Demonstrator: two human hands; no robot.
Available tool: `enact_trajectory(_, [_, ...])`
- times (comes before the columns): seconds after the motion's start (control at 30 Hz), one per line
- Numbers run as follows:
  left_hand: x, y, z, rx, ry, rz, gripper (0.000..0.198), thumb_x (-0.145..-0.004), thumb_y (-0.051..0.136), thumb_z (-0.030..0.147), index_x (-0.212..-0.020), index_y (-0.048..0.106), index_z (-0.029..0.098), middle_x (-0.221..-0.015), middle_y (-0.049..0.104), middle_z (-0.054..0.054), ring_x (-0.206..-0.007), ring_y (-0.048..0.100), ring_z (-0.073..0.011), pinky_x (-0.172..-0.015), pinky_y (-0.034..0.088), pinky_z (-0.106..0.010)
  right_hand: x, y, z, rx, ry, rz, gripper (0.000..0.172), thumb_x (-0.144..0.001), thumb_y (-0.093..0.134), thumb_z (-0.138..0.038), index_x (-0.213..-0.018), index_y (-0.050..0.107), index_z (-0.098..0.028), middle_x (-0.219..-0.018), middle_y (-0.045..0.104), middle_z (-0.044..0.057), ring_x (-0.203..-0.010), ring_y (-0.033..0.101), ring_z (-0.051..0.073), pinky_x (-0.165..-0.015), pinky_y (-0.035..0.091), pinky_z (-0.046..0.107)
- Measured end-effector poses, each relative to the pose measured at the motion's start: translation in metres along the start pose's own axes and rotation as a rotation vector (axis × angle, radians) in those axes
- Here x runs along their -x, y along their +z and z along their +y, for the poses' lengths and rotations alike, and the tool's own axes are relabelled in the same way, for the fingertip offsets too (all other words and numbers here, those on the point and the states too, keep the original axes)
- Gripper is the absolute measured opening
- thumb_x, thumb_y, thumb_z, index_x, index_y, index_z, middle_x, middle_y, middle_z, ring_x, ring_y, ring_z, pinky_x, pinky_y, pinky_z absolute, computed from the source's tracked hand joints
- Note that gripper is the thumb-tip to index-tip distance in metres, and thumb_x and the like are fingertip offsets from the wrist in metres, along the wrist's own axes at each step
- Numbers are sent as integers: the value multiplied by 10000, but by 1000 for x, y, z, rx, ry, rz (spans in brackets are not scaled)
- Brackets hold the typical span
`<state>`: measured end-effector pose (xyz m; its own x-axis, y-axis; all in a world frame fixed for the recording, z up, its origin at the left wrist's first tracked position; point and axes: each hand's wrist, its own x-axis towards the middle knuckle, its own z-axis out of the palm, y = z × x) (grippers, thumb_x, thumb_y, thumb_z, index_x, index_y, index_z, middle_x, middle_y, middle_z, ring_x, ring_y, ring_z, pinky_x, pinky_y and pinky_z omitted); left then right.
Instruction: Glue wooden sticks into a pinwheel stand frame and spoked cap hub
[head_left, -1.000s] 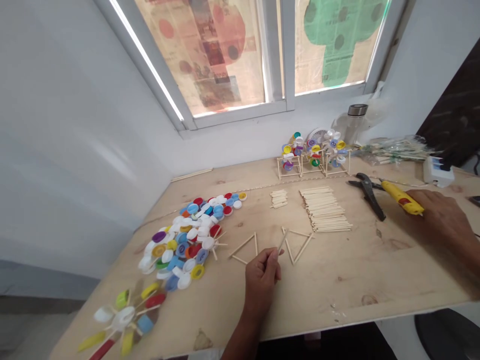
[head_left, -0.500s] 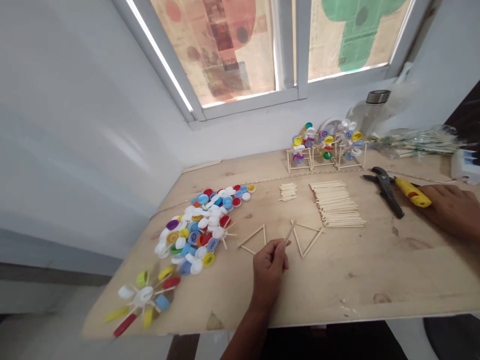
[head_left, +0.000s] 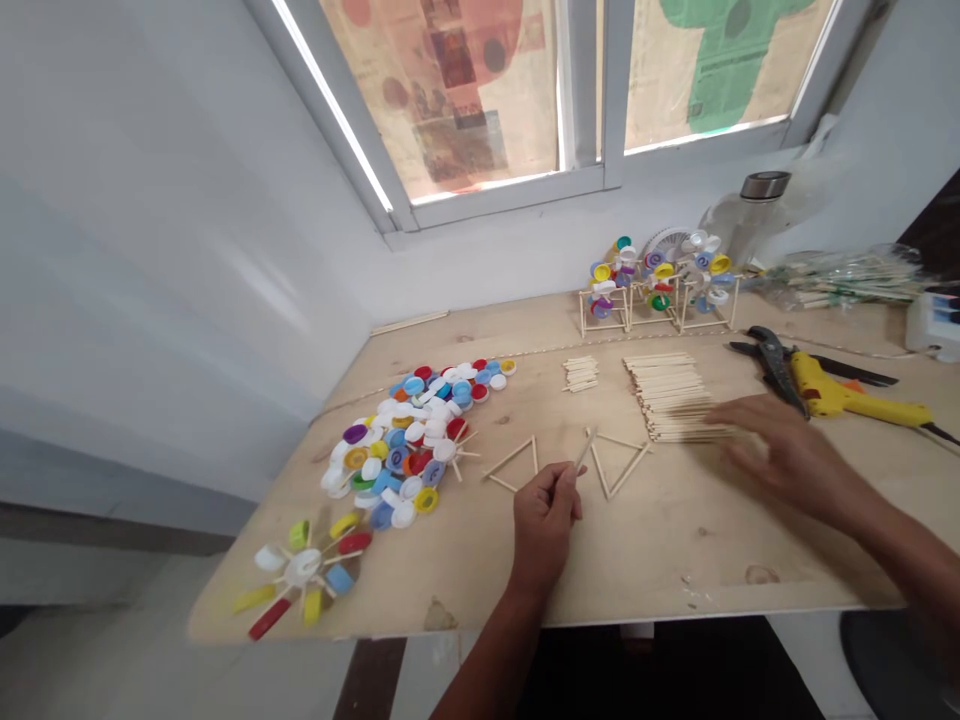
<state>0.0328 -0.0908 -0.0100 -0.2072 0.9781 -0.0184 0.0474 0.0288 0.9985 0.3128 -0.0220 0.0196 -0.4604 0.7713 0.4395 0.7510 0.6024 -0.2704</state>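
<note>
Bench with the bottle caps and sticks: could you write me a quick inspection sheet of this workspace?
Surface: plywood board, with knots and a few wood crumbs.
Job's things: wooden stick in hand; stick triangle and a second one close by; stick stack.
Clutter: bottle-cap heap, cap pinwheel, yellow glue gun, pliers, bagged sticks.
Hands: left hand pinches the stick; right hand is spread open at the stack's end.
Cables: dark cord at the glue gun's end.
Surroundings: paper-covered window, white wall.
</note>
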Motion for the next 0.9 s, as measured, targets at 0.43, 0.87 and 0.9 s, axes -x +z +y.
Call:
enact_trajectory(0.43, [1,-2,1,47,-17,-16,376,-819,534,471,-854,676,125,-482,451,45,-442,377,-76,-467,334,-196,-33,45,-42,293,-213,-179,175,-840,487,-153,-808,655,-191,-932,652,81,-935,509,224,-797,333,360])
enact_trajectory(0.87, [1,-1,-3,60,-7,-14,396,-821,535,481,-898,689,125,-471,449,47,-432,377,-74,-451,318,-191,-34,39,-53,152,-54,-208,145,-832,489,-199,-776,622,-203,-800,671,45,-819,588,196,-775,348,349])
enact_trajectory(0.9, [1,-2,-4,61,-5,-16,395,-825,531,478,-907,688,125,-473,449,46,-434,379,-74,-450,316,-191,-33,40,-54,132,-24,-206,139,-827,491,-204,-792,625,-207,-809,677,41,-811,598,194,-776,357,354])
